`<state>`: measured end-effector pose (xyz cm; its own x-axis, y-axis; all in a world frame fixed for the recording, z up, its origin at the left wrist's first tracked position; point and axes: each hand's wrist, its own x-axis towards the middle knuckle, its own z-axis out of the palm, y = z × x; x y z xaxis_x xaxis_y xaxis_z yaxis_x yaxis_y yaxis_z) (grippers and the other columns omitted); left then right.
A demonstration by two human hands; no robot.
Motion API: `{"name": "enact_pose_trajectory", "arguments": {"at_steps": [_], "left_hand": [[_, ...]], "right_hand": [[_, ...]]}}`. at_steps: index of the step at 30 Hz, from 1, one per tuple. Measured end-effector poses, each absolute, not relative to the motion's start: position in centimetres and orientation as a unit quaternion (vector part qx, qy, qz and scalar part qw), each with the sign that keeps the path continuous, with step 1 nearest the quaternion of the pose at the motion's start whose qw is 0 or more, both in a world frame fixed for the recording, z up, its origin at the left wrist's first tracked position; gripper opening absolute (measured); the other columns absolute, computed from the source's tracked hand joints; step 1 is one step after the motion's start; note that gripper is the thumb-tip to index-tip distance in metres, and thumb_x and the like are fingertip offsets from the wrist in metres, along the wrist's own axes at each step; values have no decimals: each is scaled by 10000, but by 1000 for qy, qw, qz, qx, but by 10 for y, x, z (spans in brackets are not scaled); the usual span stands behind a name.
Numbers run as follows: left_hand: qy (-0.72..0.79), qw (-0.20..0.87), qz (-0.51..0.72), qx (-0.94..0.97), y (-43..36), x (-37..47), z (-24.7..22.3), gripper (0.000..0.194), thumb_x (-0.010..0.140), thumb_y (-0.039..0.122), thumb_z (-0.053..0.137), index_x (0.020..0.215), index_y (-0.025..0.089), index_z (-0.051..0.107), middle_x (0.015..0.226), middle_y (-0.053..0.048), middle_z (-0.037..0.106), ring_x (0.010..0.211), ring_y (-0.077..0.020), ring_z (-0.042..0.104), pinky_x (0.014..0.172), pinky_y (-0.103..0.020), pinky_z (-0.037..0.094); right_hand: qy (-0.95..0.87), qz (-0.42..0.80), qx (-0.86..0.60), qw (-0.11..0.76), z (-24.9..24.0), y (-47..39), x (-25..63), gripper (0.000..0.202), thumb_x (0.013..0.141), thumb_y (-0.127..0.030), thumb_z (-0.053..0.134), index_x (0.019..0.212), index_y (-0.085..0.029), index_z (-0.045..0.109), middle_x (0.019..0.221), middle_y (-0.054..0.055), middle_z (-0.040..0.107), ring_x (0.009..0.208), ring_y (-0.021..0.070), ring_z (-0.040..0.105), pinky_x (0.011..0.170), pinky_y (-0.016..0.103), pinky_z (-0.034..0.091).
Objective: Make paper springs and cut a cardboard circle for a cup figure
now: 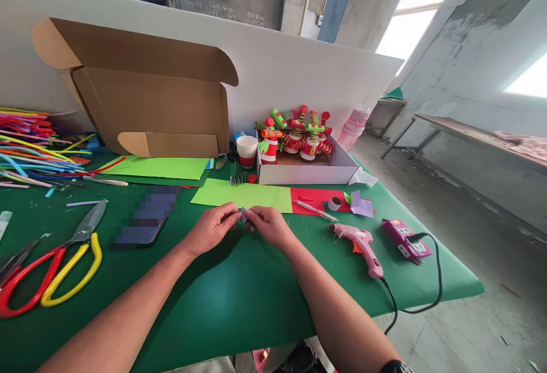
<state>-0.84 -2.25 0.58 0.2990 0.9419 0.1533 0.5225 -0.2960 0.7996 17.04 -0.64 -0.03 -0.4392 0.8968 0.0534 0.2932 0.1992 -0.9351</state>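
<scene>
Both of my hands meet over the middle of the green table. A small piece of purple paper [243, 214] is pinched between the fingertips of my left hand [216, 226] and my right hand [268, 224]; its exact shape is mostly hidden by the fingers. Just beyond the hands lies a light green paper strip [243, 193]. Red paper [318, 195] sits to its right, with a white pen [314, 209], a small paper ring [335, 203] and another purple paper piece [361, 205] on or by it.
A pink glue gun [361, 245] and its purple power box [405, 240] stand right, cord trailing over the edge. Scissors [85, 228] and a phone [147, 219] lie left. Behind are a cardboard box [154, 99], paper cups [247, 151] and a white tray [305, 175] of red-and-green paper figures.
</scene>
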Motion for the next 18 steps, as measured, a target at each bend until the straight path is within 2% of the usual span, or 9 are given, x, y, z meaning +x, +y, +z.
{"name": "enact_pose_trajectory", "arguments": {"at_steps": [5,12,15,18], "left_hand": [[495,316,329,740,-23,-11,12,385,912,513,416,662,223,460,613,35,517,615,-143,448,612,-261,374],[469,403,345,706,-23,-7,6,408,894,598,433,756,221,508,660,27,543,639,-149,495,606,-264,412],[482,382,337,713,-22,-7,4,418,906,589,402,724,224,496,640,21,548,613,-151,489,592,-273,414],[493,358,338,718,-23,-8,6,433,929,557,352,681,226,482,633,12,565,618,-158,498,620,-286,424]], "right_hand": [[-722,483,-403,288,3,-9,174,433,919,-538,473,683,-180,534,597,-34,517,576,99,461,566,231,344],[-628,571,-392,355,-6,-4,164,462,878,-626,498,734,-188,535,597,-33,531,540,92,479,568,231,395],[-629,588,-389,327,-7,-6,161,459,898,-621,480,738,-193,524,591,-35,535,516,88,480,543,226,392],[-652,554,-406,322,-5,-9,162,457,907,-606,484,715,-193,513,584,-41,511,520,88,481,534,222,391]]}}
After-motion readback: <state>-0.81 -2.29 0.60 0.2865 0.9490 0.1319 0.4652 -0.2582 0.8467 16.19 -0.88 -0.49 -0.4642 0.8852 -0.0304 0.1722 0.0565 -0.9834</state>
